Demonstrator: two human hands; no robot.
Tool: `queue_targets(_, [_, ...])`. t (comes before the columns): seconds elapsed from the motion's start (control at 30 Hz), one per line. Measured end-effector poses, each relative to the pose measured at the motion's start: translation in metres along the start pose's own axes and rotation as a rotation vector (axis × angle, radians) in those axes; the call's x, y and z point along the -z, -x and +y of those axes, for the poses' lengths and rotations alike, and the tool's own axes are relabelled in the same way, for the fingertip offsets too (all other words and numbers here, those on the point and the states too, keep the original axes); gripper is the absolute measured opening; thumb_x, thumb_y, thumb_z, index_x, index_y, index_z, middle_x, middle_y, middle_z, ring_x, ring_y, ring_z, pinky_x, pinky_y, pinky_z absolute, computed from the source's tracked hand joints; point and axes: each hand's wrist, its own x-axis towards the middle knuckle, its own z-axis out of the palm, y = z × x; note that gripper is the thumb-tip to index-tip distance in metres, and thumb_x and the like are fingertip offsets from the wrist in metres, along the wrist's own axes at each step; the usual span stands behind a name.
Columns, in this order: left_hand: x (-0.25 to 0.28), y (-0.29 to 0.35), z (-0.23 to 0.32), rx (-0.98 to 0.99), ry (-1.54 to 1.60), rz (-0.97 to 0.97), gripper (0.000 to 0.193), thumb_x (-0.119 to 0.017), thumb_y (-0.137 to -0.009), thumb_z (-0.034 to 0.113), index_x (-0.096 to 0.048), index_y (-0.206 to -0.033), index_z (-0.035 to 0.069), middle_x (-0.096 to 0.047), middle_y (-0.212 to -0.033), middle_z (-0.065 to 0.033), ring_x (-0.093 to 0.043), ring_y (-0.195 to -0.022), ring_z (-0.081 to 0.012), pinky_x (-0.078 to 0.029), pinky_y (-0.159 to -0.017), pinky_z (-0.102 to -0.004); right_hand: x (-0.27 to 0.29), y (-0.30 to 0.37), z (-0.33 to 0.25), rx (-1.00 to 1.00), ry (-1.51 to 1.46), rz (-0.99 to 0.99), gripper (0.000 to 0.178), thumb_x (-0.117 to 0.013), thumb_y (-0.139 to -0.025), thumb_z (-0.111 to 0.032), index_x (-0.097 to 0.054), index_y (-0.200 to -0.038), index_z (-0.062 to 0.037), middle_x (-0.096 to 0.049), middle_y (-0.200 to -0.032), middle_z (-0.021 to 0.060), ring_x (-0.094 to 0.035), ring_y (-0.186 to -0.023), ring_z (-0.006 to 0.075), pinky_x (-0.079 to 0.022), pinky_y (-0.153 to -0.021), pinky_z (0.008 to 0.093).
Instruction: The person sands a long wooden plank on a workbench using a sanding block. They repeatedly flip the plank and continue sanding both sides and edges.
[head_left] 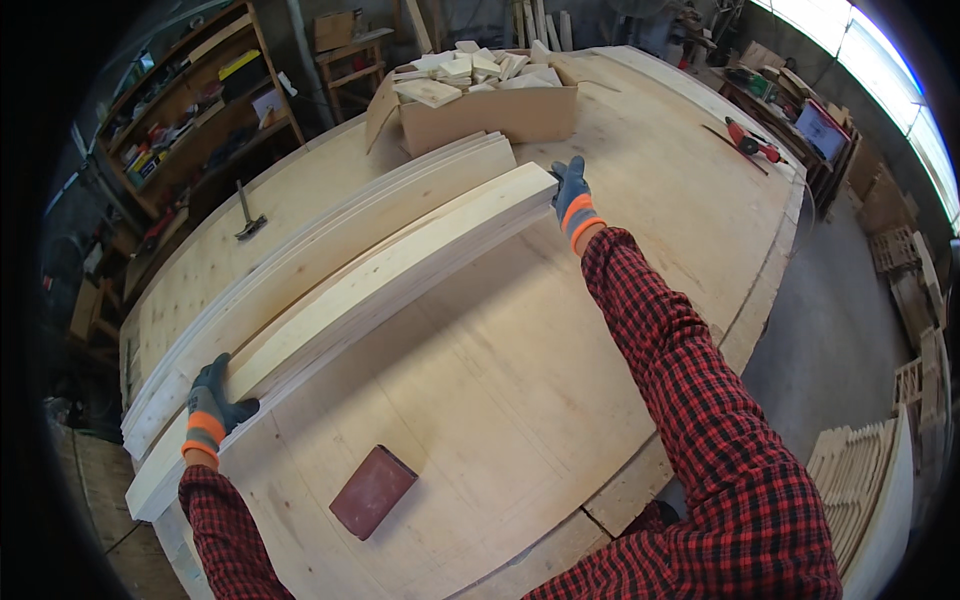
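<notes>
A long pale wooden board (pixel 400 270) lies on top of others, running from the lower left toward the upper right. My left hand (pixel 213 405), in a grey glove with an orange cuff, grips across it near its near end, thumb on the right side. At the far end, my gloved right hand (pixel 572 195) closes around the end of the board; some of its fingers are hidden. Close behind this board, several more boards (pixel 440 180) stand on edge, side by side. A dark red sanding block (pixel 373 492) rests on the worktable (pixel 500 400) in front of me.
A cardboard box (pixel 490 115) heaped with wood offcuts stands at the back. To the left lies a hammer (pixel 250 222); a red power tool (pixel 752 142) sits at the far right corner. Shelves (pixel 195 100) and stacked ridged wooden pieces (pixel 850 480) flank the table.
</notes>
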Motion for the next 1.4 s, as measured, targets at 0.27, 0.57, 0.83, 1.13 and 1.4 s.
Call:
queue_targets(0.27, [0.002, -0.001, 0.005, -0.074, -0.131, -0.008, 0.105, -0.101, -0.056, 0.041, -0.059, -0.147, 0.006, -0.068, -0.132, -0.0236, -0.065, -0.124, -0.0461, -0.053, -0.108, -0.0501, 0.006, -0.050, 0.037, 0.015, 0.009, -0.132, 0.095, -0.027, -0.106, -0.082, -0.075, -0.136, -0.0054, -0.080, -0.123, 0.0101, -0.071, -0.112, 0.0263, -0.052, -0.106, 0.0408])
queue_targets(0.57, [0.014, 0.020, 0.033, -0.084, -0.295, 0.132, 0.112, -0.094, -0.070, 0.054, -0.046, -0.162, 0.013, -0.062, -0.148, -0.0230, -0.055, -0.139, -0.0449, -0.036, -0.124, -0.0524, 0.003, -0.049, -0.002, 0.207, 0.333, -0.096, 0.078, -0.043, -0.107, -0.071, -0.068, -0.147, -0.0092, -0.074, -0.138, 0.0092, -0.067, -0.128, 0.0282, -0.049, -0.111, 0.0413])
queue_targets(0.83, [-0.056, 0.184, 0.108, -0.017, 0.324, 0.634, 0.040, -0.074, -0.096, 0.015, -0.069, -0.134, 0.003, -0.071, -0.134, -0.0216, -0.066, -0.125, -0.0431, -0.053, -0.108, -0.0498, -0.174, 0.092, 0.007, 1.270, 1.096, -0.795, 0.038, -0.070, -0.101, -0.035, -0.075, -0.130, -0.0096, -0.071, -0.137, 0.0184, -0.065, -0.129, 0.0402, -0.050, -0.112, 0.0459])
queue_targets(1.13, [-0.099, 0.227, 0.116, 0.011, 0.298, 0.458, 0.039, -0.074, -0.095, 0.020, -0.070, -0.130, 0.003, -0.065, -0.140, -0.0248, -0.058, -0.134, -0.0498, -0.048, -0.115, -0.0560, -0.291, 0.171, 0.066, 0.956, 1.593, -1.065, 0.058, -0.064, -0.102, -0.047, -0.064, -0.149, -0.0127, -0.059, -0.155, 0.0210, -0.053, -0.145, 0.0428, -0.044, -0.121, 0.0495])
queue_targets(1.4, [-0.096, 0.226, 0.118, -0.005, 0.281, 0.455, 0.039, -0.075, -0.093, 0.020, -0.071, -0.127, 0.002, -0.065, -0.139, -0.0248, -0.058, -0.134, -0.0494, -0.048, -0.115, -0.0570, -0.296, 0.188, 0.046, 1.031, 1.890, -1.000, 0.058, -0.065, -0.099, -0.048, -0.064, -0.150, -0.0200, -0.064, -0.149, 0.0137, -0.061, -0.138, 0.0366, -0.047, -0.114, 0.0523])
